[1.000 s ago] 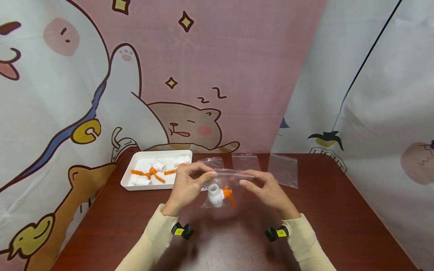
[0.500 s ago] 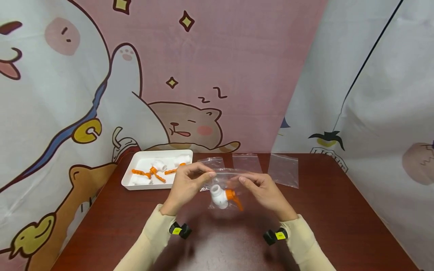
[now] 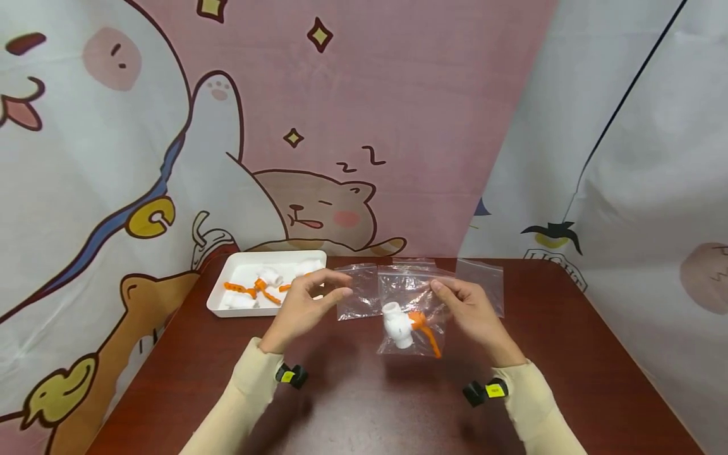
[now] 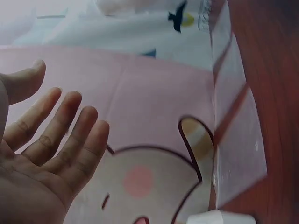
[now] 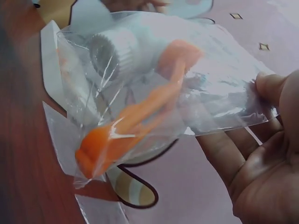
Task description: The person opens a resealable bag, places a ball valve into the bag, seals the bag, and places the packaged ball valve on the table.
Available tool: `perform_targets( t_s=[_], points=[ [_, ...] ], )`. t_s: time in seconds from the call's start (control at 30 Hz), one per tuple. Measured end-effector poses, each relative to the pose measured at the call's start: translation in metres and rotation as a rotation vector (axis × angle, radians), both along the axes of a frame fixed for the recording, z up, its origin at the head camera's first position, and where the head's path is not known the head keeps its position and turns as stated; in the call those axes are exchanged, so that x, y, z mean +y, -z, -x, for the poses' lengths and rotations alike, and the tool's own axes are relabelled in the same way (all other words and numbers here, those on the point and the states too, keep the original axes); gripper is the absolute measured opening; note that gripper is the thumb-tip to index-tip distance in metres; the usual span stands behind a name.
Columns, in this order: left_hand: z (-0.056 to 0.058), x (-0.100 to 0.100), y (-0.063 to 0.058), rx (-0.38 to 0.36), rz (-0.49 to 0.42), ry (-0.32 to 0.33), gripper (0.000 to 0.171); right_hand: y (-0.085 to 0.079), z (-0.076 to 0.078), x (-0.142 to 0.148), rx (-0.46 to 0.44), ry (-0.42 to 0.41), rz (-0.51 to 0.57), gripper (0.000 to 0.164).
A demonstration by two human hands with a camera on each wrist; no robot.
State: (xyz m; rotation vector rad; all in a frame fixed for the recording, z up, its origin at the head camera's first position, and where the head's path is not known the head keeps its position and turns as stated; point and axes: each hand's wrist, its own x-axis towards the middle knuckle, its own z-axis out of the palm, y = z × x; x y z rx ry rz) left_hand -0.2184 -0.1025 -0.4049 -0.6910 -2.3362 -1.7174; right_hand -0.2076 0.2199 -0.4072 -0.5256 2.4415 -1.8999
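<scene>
A clear zip bag (image 3: 388, 287) hangs above the table, with a white plastic ball valve (image 3: 398, 325) inside it. The valve's orange lever handle (image 5: 140, 105) slants toward the bag's bottom corner. My right hand (image 3: 469, 309) pinches the bag's upper right corner between thumb and fingers, as the right wrist view also shows. To the left of the bag, my left hand (image 3: 307, 306) holds nothing. Its thumb and fingers (image 4: 65, 112) are parted, and the palm shows in the left wrist view.
A white tray (image 3: 241, 313) at the back left holds several white valve bodies and orange handles. Flat clear bags lie along the table's back edge, one on the left (image 3: 358, 297) and another on the right (image 3: 489, 284). A printed cloth (image 3: 421, 126) hangs behind the table.
My left hand has let go of the bag and drawn back to the left. My right hand has carried the bag with the valve to the right.
</scene>
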Motion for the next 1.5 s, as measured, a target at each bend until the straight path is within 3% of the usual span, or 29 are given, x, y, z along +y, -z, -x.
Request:
perform_targets(
  t_s=[0.1,0.2,0.47,0.77,1.1,1.33,1.5],
  points=[
    [0.006,-0.011,0.007,-0.02,0.024,-0.037,0.018,-0.002,0.002,0.015,-0.038,0.087,-0.03,0.045],
    [0.012,-0.022,0.015,-0.027,0.063,-0.075,0.019,-0.004,0.003,0.032,-0.084,0.122,-0.027,0.048],
    [0.029,-0.048,0.045,0.06,0.239,-0.164,0.027,0.0,0.004,0.077,-0.215,0.068,0.121,0.029],
    [0.043,-0.062,0.074,0.084,0.513,-0.215,0.026,0.019,-0.001,0.127,-0.347,0.06,0.053,0.035],
    [0.049,-0.065,0.085,0.102,0.7,-0.269,0.005,0.051,-0.014,0.175,-0.525,0.047,0.058,0.028],
    [0.049,-0.064,0.088,0.147,0.719,-0.308,0.004,0.072,-0.026,0.198,-0.656,-0.038,0.024,0.03],
    [0.049,-0.063,0.087,0.127,0.719,-0.32,0.005,0.087,-0.032,0.207,-0.713,-0.093,0.01,0.034]
  ],
)
